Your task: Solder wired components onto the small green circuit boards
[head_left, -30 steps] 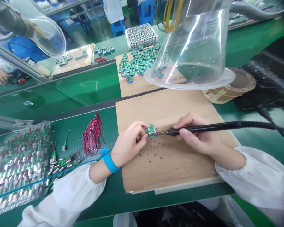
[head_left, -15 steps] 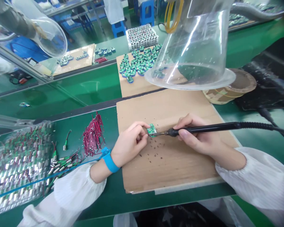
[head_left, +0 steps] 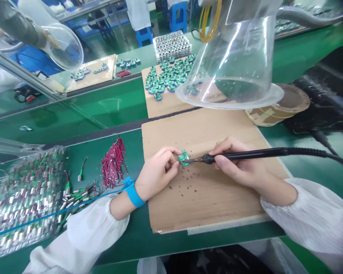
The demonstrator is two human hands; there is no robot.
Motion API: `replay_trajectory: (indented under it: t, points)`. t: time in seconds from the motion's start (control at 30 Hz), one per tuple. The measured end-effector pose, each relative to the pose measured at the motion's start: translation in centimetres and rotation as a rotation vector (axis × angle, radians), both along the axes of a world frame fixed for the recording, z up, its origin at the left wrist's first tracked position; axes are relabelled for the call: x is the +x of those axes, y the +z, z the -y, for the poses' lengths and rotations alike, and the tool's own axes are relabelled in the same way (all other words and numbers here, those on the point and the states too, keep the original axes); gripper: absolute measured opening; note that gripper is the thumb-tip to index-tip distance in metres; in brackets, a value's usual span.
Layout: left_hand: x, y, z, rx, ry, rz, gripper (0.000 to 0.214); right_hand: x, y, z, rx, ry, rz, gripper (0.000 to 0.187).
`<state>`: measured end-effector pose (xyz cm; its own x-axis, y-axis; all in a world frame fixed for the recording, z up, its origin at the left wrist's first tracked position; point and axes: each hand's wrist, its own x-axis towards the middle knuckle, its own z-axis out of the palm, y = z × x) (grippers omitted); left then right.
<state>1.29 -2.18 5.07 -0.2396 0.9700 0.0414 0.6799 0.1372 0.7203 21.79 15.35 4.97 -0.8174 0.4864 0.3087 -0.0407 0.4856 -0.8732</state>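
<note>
A small green circuit board (head_left: 184, 156) is pinched at its left edge by the fingers of my left hand (head_left: 161, 169), low over a sheet of cardboard (head_left: 214, 201). My right hand (head_left: 237, 163) grips a black soldering iron (head_left: 251, 153) like a pen, its cable running off to the right. The iron's tip meets the board's lower right part; whether it touches a joint is too small to tell. Small dark specks lie on the cardboard below the board. A blue strap (head_left: 133, 193) circles my left wrist.
Red wires (head_left: 113, 163) lie left of the cardboard, beside small metal parts with leads (head_left: 77, 198) and a filled plastic tray (head_left: 20, 198). A clear fume hood (head_left: 231, 68) hangs above. Behind are many finished boards (head_left: 168, 78); a round tub (head_left: 277, 106) stands at right.
The iron's tip has shifted very slightly up on the board. Both hands keep their grips, and the view has moved a little.
</note>
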Motion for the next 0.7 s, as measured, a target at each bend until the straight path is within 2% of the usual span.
replay_trajectory:
  t: [0.23, 0.33, 0.53, 0.63, 0.7]
  points:
    - [0.0, 0.2, 0.0, 0.0, 0.0, 0.002, 0.016, 0.1, 0.0, 0.0, 0.008, -0.004, 0.006, 0.015]
    - [0.1, 0.2, -0.1, 0.001, 0.002, 0.003, 0.016, 0.3, -0.1, -0.1, -0.037, -0.028, -0.022, 0.016]
    - [0.0, 0.0, 0.0, 0.016, -0.012, 0.024, 0.016, 0.0, 0.6, -0.1, -0.211, -0.248, -0.247, 0.012]
    - [-0.3, -0.1, 0.0, 0.038, -0.017, 0.027, 0.016, -0.5, 0.9, -0.3, -0.219, -0.187, -0.158, 0.014]
    - [-0.3, -0.1, -0.1, 0.056, -0.042, 0.027, 0.015, -1.2, 0.5, -0.3, -0.139, -0.095, -0.038, 0.019]
